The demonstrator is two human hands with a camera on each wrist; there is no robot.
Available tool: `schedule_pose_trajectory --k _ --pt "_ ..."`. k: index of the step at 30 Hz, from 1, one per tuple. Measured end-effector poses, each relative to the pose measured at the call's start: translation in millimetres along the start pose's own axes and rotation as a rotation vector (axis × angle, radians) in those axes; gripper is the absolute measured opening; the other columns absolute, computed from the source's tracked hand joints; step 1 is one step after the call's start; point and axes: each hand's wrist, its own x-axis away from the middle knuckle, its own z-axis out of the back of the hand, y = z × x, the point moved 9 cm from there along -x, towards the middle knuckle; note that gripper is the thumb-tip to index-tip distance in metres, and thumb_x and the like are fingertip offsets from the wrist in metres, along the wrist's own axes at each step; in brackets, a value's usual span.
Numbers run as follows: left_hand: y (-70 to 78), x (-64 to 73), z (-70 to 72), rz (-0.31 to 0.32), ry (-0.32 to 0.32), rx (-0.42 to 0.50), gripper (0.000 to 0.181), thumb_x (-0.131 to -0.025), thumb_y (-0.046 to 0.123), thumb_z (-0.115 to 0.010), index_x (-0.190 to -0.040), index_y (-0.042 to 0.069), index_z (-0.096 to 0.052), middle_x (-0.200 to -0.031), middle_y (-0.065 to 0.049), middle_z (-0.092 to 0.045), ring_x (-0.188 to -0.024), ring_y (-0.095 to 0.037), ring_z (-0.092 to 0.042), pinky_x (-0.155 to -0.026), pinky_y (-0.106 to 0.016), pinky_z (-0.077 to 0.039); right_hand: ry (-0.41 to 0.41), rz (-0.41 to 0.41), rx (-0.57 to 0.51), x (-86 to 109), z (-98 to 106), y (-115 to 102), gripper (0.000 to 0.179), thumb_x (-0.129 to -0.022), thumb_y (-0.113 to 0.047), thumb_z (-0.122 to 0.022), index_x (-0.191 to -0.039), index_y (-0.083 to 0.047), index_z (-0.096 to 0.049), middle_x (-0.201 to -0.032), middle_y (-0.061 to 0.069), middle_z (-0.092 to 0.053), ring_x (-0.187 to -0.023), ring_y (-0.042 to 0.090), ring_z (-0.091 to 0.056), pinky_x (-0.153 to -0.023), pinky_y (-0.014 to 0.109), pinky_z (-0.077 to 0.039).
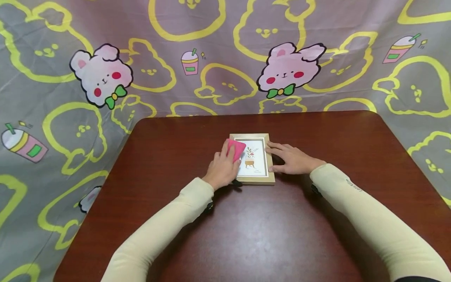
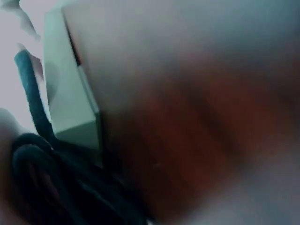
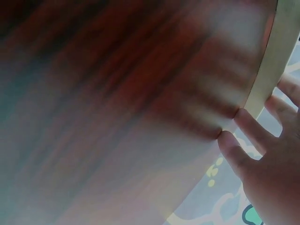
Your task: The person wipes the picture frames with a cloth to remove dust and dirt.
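A picture frame (image 1: pixel 272 166) with a pale wooden border lies flat on the table. Its white print shows a plant in a brown pot. Over the frame's left side, my left hand (image 1: pixel 222 166) holds a bright pink cloth (image 1: pixel 238 148), fingers on top of it. A black cord (image 2: pixel 33 98) loops near the frame's corner in the left wrist view and shows as a dark bit beneath the left hand in the head view. My right hand (image 1: pixel 294 158) rests against the frame's right edge, its fingers (image 3: pixel 253 129) spread and touching the border.
The dark reddish-brown wooden table (image 1: pixel 267 231) has rounded far corners. Behind it and along the sides hangs a curtain (image 1: pixel 218 51) printed with yellow outlines, cartoon bunnies and drink cups. Both forearms wear cream sleeves (image 1: pixel 165 219).
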Motion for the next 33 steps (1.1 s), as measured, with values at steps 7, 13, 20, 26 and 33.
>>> schedule_pose_trajectory --k 7,13,20,26,33 --pt "0.8 -14.5 -4.8 -0.031 -0.027 -0.013 0.063 -0.104 0.037 -0.039 -0.157 0.006 -0.025 -0.168 -0.014 -0.009 -0.127 -0.043 -0.046 -0.093 -0.055 -0.051 0.002 -0.002 -0.008 1.9 5 -2 0.078 -0.091 -0.049 -0.064 -0.153 -0.008 -0.038 -0.165 0.013 -0.025 -0.146 0.043 -0.031 -0.115 0.061 -0.03" --pt "-12.8 -51.7 -10.2 0.047 -0.076 0.032 0.064 -0.105 0.04 -0.037 -0.16 0.013 -0.019 -0.169 -0.009 -0.005 -0.135 -0.04 -0.039 -0.104 -0.058 -0.042 -0.031 -0.02 -0.012 -0.2 4 -4 0.079 -0.092 -0.051 -0.063 -0.154 -0.01 -0.037 -0.166 0.013 -0.022 -0.147 0.043 -0.029 -0.116 0.062 -0.028" --pt "-20.1 -57.2 -6.8 0.086 -0.082 0.077 0.064 -0.105 0.041 -0.037 -0.16 0.016 -0.017 -0.169 -0.007 -0.005 -0.137 -0.041 -0.037 -0.109 -0.058 -0.038 -0.047 -0.023 -0.01 -4.0 1 -5 0.079 -0.092 -0.054 -0.061 -0.154 -0.012 -0.036 -0.166 0.011 -0.021 -0.148 0.042 -0.029 -0.115 0.061 -0.029" --pt "-20.0 -37.1 -5.7 0.064 -0.084 0.061 0.065 -0.104 0.042 -0.038 -0.16 0.015 -0.019 -0.169 -0.008 -0.006 -0.135 -0.04 -0.04 -0.107 -0.057 -0.04 -0.054 -0.025 -0.018 -5.3 0 -8 0.08 -0.092 -0.053 -0.062 -0.155 -0.011 -0.036 -0.167 0.011 -0.02 -0.148 0.042 -0.028 -0.116 0.062 -0.028" --pt "-4.6 2.6 -5.5 0.053 -0.067 -0.023 0.064 -0.104 0.041 -0.041 -0.159 0.014 -0.024 -0.168 -0.01 -0.011 -0.126 -0.039 -0.049 -0.096 -0.053 -0.05 -0.036 -0.018 -0.019 -2.1 1 -7 0.079 -0.092 -0.05 -0.063 -0.154 -0.009 -0.036 -0.166 0.012 -0.021 -0.147 0.044 -0.028 -0.115 0.062 -0.029"
